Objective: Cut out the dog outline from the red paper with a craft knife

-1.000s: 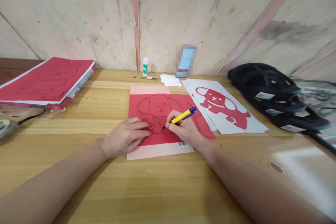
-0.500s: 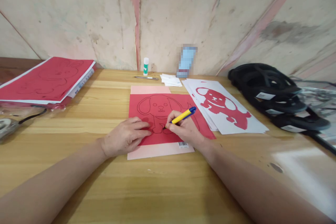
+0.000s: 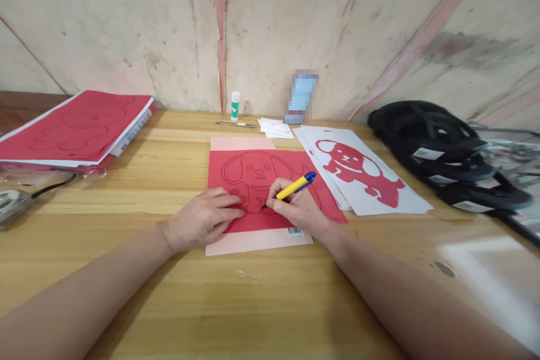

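Observation:
A red paper sheet (image 3: 228, 202) with a dog outlined in dark lines lies on a pale pink backing sheet (image 3: 253, 243). My left hand (image 3: 205, 218) rests flat on the red paper's left part, fingers spread beside the dog's front leg. In my right hand (image 3: 295, 208) I grip a yellow and blue pen-shaped tool (image 3: 293, 186), tilted up to the right. Its dark tip touches the paper between the dog's legs; whether it is a pen or a craft knife I cannot tell. My right hand covers part of the dog's body.
At right, white sheets (image 3: 392, 180) bear a red paper dog (image 3: 350, 160); black headgear (image 3: 430, 140) lies beyond. Behind stand a glue stick (image 3: 235, 106) and a blurred phone (image 3: 301, 95), near a pen (image 3: 235, 124) and white paper pieces (image 3: 276, 128). Left: red papers (image 3: 84, 129), tape measure (image 3: 12, 205).
Almost nothing differs. Both hands and the yellow and blue tool keep their places on the paper; the whole view has shifted very slightly.

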`<state>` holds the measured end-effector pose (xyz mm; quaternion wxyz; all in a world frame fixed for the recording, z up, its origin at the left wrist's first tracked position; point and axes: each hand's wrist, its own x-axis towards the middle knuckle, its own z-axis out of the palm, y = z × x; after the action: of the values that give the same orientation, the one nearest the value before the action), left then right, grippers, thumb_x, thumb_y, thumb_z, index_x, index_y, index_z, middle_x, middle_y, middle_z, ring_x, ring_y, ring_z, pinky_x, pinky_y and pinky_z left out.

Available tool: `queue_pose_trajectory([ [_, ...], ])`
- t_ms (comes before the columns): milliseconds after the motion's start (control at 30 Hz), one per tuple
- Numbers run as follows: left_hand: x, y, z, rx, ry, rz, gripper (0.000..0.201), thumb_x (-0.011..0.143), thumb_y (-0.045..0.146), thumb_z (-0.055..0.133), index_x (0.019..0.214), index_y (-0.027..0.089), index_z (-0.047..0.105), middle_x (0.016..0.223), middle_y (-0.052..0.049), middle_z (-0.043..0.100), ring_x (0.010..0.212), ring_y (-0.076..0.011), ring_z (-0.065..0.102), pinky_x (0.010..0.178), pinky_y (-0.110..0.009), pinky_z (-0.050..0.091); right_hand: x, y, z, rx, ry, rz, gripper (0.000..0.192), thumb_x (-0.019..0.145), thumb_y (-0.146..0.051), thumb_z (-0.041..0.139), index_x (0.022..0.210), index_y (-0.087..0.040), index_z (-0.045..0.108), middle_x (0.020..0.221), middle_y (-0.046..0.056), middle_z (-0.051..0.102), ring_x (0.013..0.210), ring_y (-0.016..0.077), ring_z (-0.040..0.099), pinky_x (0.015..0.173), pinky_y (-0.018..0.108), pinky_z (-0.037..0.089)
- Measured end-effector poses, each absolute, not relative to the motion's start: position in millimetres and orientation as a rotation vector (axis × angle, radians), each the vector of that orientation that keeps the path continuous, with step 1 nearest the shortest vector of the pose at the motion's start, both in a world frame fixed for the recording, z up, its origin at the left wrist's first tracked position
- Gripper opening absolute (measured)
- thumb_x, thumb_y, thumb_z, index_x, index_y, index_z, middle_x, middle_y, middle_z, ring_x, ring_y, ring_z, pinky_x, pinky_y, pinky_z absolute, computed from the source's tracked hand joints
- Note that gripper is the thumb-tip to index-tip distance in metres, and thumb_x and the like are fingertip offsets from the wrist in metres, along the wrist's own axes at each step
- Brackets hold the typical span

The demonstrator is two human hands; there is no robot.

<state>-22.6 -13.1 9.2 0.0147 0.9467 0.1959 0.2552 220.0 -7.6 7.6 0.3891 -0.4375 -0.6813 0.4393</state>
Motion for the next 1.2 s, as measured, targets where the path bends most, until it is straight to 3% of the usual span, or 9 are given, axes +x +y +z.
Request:
queue_pose_trajectory([
  [1200,-24.4,-10.6,5.5,2.926,0.598,0.761,0.027,0.092,0.015,0.043,0.106,0.018,0.067,0.112,-0.010,0.067,0.094,-0.0199,0.060,0.079,-0.034,0.052,222.4,-5.4,12.4,-1.049,-1.834,1.159,0.007,0.067,-0.021,0.058,0.066,-0.019,0.052,0.061,-0.003,0.050,0.057,0.0103,0.043,0.055,0.025,0.035],
])
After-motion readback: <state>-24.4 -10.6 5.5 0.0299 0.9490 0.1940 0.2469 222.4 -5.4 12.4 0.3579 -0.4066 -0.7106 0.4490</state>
